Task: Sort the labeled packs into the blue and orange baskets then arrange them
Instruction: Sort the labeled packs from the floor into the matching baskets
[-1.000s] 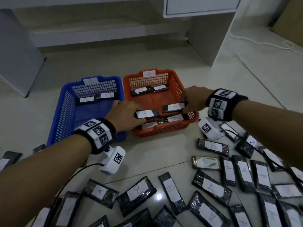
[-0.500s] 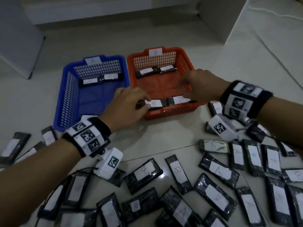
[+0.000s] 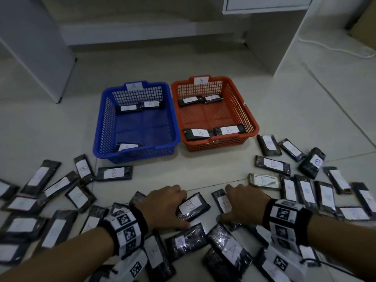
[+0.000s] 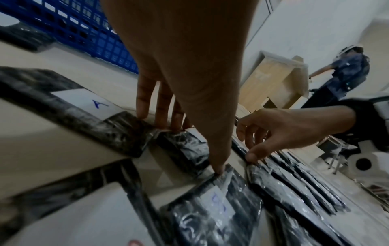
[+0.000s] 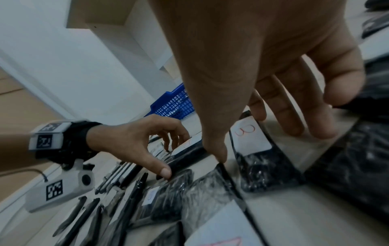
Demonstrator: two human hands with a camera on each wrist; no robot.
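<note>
The blue basket, tagged A, holds three black packs. Beside it, the orange basket, tagged B, holds several, two of them along its near wall. My left hand grips a black pack labelled B lying on the floor, fingers at its far end and thumb at its near end. My right hand spans a neighbouring B pack, also on the floor. Its thumb touches one long edge and its fingers curve over the other.
Many more labelled packs litter the floor in an arc left, right and near me, some overlapping. White furniture panels stand behind the baskets. A white cable runs at far right. Another person stands by a cardboard box.
Both hands have left the orange basket, where two B packs now lie at the front, and come back to the near pile, each closing on a B pack.
</note>
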